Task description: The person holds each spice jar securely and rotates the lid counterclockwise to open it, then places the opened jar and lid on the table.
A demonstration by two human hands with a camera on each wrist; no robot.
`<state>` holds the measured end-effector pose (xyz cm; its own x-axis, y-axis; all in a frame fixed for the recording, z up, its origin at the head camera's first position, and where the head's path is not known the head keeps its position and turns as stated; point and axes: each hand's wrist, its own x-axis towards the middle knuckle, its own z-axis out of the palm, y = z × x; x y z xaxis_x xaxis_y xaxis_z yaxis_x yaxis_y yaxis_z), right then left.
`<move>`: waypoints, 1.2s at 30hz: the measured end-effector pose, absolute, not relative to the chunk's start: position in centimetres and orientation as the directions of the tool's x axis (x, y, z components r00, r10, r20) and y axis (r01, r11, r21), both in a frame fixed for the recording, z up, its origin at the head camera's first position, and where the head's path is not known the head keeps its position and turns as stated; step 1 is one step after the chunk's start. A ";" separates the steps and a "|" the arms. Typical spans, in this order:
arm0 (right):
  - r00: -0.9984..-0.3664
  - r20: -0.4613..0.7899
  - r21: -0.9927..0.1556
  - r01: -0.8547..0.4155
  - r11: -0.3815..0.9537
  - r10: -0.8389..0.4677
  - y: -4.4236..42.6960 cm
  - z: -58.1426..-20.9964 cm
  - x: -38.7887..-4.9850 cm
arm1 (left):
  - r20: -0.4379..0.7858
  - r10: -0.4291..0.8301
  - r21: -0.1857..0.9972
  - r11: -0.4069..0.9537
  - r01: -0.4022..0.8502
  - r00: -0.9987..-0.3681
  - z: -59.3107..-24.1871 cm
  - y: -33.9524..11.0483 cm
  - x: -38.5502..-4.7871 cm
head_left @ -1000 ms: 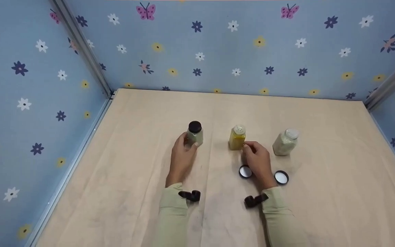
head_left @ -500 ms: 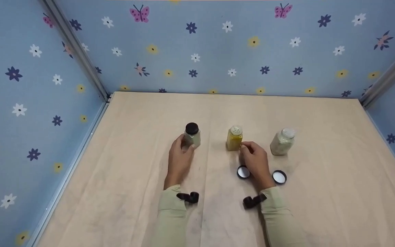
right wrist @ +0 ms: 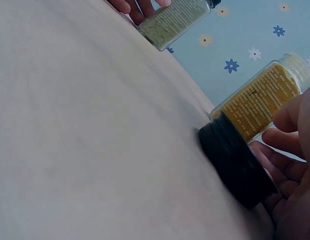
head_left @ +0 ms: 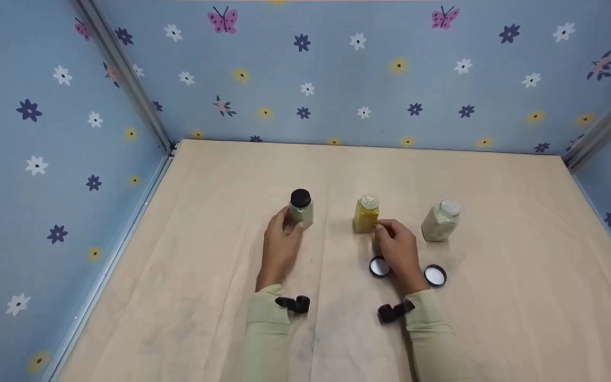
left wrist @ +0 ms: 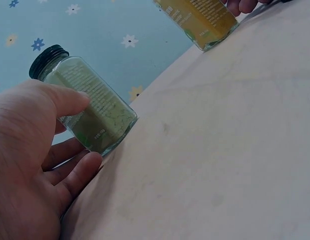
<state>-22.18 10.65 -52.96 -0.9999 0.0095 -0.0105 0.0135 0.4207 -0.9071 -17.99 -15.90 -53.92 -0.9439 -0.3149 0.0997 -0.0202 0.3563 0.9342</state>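
Work looks partway: one jar capped, two with caps off. Green jar (head_left: 301, 215) sits just left of the frame's middle, upright, black cap (head_left: 300, 198) on; left hand (head_left: 282, 244) is wrapped round its lower part, thumb on the near side, fingers behind. Yellow jar (head_left: 365, 217), right of center, is uncapped, white sifter top with holes showing; right hand (head_left: 398, 246) has its fingers curled in and seems to pinch the jar's lower right edge lightly. Pale jar (head_left: 439, 225), farther right, also has no black cap, white top showing, nobody touching it. All three stand on the counter (head_left: 220, 196) as far as can be seen. Both removed caps lie below the jars, white inner faces up: left loose cap (head_left: 380, 267) just beside the right hand, right loose cap (head_left: 435, 275) near that wrist, in front of the pale jar. Done, judging by the lids: two off and set down. Left: the green jar's cap is the only one in place, no fingers on it; neither loose cap is gripped.
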 end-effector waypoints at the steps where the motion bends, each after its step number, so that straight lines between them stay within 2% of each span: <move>1: -1.000 -0.011 -0.907 0.014 0.421 0.010 10.6 -53.0 -22.2 | 0.097 -0.314 0.934 0.355 -0.022 -0.944 -53.9 -15.9 -18.0; 12: -0.997 -0.083 -0.898 0.077 0.433 0.005 10.6 -53.1 -21.8 | 0.072 -0.329 0.945 0.325 -0.041 -0.942 -54.3 -16.0 -17.7; 23: -0.999 -0.011 -0.901 0.031 0.433 0.048 10.6 -52.9 -21.9 | 0.113 -0.295 0.936 0.351 0.002 -0.949 -54.2 -16.1 -18.1; 36: -0.996 -0.009 -0.943 0.039 0.331 0.092 10.5 -52.8 -21.8 | 0.104 -0.311 0.951 0.310 0.003 -0.945 -54.2 -16.0 -17.9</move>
